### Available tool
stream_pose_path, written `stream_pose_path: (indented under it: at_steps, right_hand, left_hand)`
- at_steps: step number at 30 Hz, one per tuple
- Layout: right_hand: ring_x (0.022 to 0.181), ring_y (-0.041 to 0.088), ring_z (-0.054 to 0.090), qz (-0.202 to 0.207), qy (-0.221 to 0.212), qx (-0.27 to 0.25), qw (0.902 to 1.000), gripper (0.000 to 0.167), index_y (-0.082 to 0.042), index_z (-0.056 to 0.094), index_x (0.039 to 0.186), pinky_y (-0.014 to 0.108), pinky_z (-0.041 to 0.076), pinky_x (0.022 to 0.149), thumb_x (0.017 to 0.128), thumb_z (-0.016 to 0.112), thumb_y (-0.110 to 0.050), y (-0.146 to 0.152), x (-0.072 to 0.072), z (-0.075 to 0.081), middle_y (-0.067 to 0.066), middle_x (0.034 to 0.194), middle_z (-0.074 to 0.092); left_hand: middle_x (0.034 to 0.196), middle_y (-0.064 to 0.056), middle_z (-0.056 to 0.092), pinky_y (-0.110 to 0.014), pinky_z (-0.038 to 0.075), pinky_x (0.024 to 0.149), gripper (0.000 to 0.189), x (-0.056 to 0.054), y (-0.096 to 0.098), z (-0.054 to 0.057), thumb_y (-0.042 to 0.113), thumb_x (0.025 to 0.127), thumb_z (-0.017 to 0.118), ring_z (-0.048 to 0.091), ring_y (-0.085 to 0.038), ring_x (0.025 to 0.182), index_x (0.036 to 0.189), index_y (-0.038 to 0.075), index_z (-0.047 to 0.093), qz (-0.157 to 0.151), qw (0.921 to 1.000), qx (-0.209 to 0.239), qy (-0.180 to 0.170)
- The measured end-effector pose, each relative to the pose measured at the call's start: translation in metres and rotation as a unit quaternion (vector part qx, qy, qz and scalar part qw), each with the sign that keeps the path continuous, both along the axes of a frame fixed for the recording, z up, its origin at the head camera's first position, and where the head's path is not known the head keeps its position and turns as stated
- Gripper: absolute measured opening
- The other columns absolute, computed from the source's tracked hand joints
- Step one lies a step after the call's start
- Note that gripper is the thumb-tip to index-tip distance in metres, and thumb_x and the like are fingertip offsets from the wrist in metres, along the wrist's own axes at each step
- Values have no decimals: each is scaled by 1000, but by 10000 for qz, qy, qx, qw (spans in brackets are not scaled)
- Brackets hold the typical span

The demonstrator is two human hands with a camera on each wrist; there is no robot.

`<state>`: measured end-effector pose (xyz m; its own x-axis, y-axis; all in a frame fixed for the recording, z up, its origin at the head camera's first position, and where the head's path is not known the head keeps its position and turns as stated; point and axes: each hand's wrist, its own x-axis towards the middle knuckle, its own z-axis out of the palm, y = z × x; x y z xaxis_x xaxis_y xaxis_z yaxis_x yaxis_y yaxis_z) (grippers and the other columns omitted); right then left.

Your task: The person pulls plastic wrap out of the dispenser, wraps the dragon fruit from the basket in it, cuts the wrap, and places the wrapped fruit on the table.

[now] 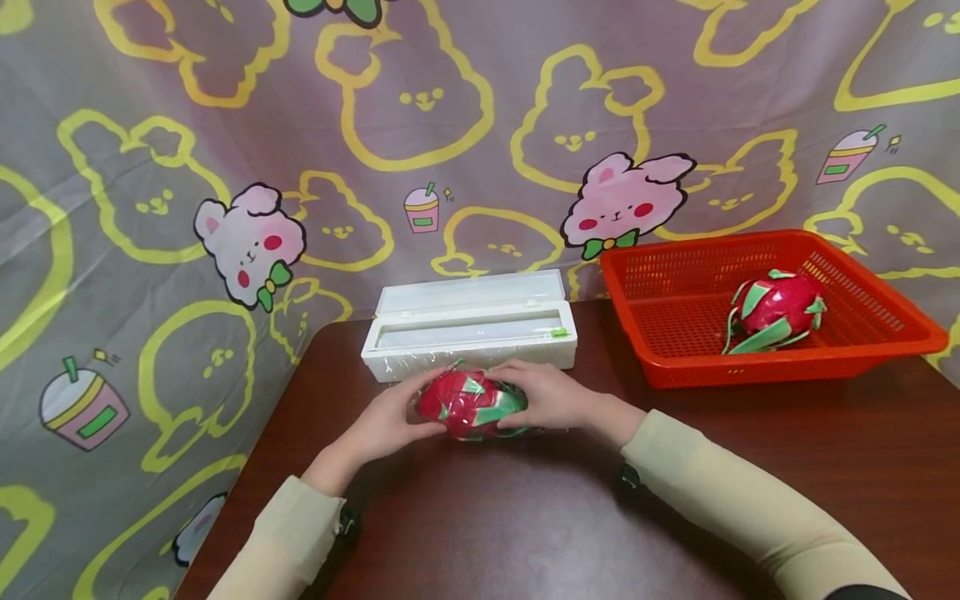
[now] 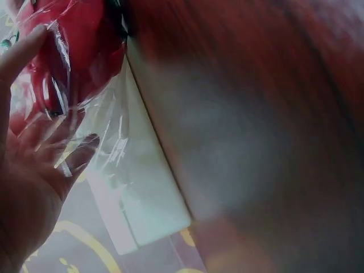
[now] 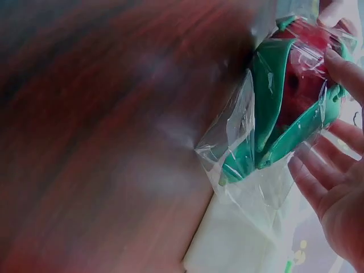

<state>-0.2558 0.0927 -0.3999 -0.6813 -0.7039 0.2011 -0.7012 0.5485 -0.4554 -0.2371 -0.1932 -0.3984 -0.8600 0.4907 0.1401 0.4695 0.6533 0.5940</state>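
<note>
Both hands hold a red dragon fruit [image 1: 457,402] with green scales, one hand at each end, above the brown table. Clear cling film [image 3: 233,128] covers the fruit, and loose film sticks out past its scales in the right wrist view. My left hand [image 1: 393,421] curves around the fruit's left end, thumb on the near side. My right hand [image 1: 551,398] grips the right end beside a large green scale. Just behind the fruit stands a white cling film box [image 1: 472,354], its lid [image 1: 472,293] raised. Film also stretches over the box's front in the left wrist view.
On the right side of the table [image 1: 517,525] sits a red plastic basket [image 1: 742,367] holding another dragon fruit [image 1: 780,304]. A green slider [image 1: 559,332] is at the right end of the box. A patterned curtain [image 1: 465,108] hangs behind and to the left.
</note>
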Motion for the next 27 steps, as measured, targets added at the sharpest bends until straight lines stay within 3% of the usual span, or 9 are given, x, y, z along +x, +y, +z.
stream_pose_path:
  at_steps: [9,13,27]
  right_hand:
    - [113,20,55,43,-300,-70,9995,71,-11,51,141,40,47,94,83,76,-41,7,-11,0,5,134,56]
    - [111,20,56,-30,-450,-97,9989,67,-11,52,141,39,48,93,85,74,-40,8,-14,1,6,133,58]
    - [99,16,55,-354,-887,-18,9954,61,-15,53,141,34,48,86,89,69,-41,2,-22,1,2,121,63]
  left_hand:
    - [130,-1,57,-31,55,78,81,-9,2,-3,33,75,85,60,-24,111,145,26,45,114,9985,395,-369]
    - [129,1,57,-31,55,78,77,-13,3,-2,32,77,84,58,-22,113,144,26,47,87,9959,618,-657]
    - [127,-8,59,-35,54,82,69,-21,1,-1,33,83,78,58,-27,114,143,13,48,163,9930,643,-974]
